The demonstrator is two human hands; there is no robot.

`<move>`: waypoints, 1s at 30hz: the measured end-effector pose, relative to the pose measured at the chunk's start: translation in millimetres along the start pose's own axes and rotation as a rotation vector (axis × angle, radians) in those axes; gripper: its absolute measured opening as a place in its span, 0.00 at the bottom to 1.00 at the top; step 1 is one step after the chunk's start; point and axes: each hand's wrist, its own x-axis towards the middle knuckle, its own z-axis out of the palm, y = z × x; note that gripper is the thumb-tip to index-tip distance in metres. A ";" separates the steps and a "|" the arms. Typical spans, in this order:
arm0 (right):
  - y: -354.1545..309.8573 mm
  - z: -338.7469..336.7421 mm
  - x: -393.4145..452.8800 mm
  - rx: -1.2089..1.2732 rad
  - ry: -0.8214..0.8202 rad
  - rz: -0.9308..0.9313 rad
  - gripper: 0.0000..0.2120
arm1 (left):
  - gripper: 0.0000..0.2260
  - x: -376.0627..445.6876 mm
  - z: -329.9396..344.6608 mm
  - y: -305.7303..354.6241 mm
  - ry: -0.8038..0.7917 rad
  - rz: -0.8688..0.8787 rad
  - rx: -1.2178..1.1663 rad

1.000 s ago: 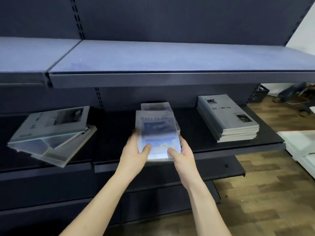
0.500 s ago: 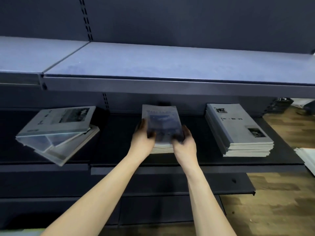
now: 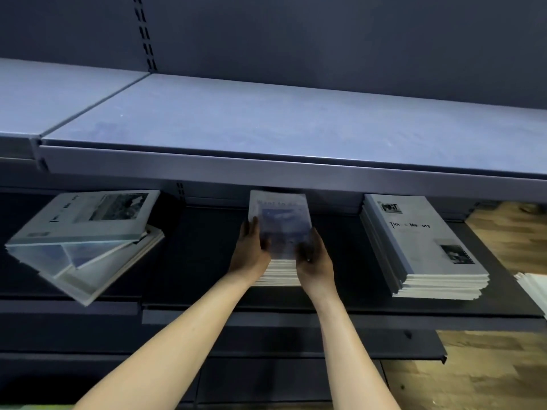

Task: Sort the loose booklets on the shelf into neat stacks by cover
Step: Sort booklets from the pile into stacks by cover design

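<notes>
Both bare forearms reach forward toward twelve o'clock, converging. Left hand (image 3: 250, 255) at about eleven o'clock, fingers extended upward, thumb turned inward. Right hand (image 3: 315, 261) at about one o'clock, fingers curled, palm facing the left hand.

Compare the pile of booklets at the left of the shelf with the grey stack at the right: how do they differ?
The left pile is loose, its booklets fanned at different angles; the right stack is squared, edges aligned. The left pile mixes covers, a blue one showing under the grey top booklet; the right stack shows only grey. The left pile juts past the shelf front; the right stack sits fully on it. Both top covers carry the same black title.
</notes>
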 end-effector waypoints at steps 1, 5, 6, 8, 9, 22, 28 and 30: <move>3.8 2.3 -0.6 0.022 0.011 0.010 0.25 | 0.27 0.5 2.9 -2.6 -0.002 0.003 0.014; 7.4 3.3 0.3 0.063 0.025 -0.004 0.26 | 0.27 3.5 3.9 -6.0 -0.033 -0.042 0.015; 7.6 2.8 1.1 0.051 0.025 -0.008 0.26 | 0.27 3.7 2.9 -5.7 -0.039 -0.038 0.003; 6.9 1.5 3.0 -0.025 0.024 -0.027 0.24 | 0.27 2.4 0.1 -5.1 -0.045 -0.028 -0.018; 6.8 1.6 4.3 -0.097 0.042 -0.051 0.23 | 0.27 1.2 -1.0 -5.0 -0.047 -0.036 -0.030; -35.9 51.5 -50.6 -0.376 -0.063 -0.316 0.29 | 0.23 -57.9 -71.6 -36.3 0.110 0.022 0.378; -51.3 97.0 -71.7 -0.415 -0.232 -0.308 0.29 | 0.23 -84.9 -118.5 -69.6 0.121 -0.071 0.417; -54.2 112.3 -78.5 -0.402 -0.248 -0.327 0.28 | 0.22 -91.6 -131.2 -78.7 0.141 -0.069 0.427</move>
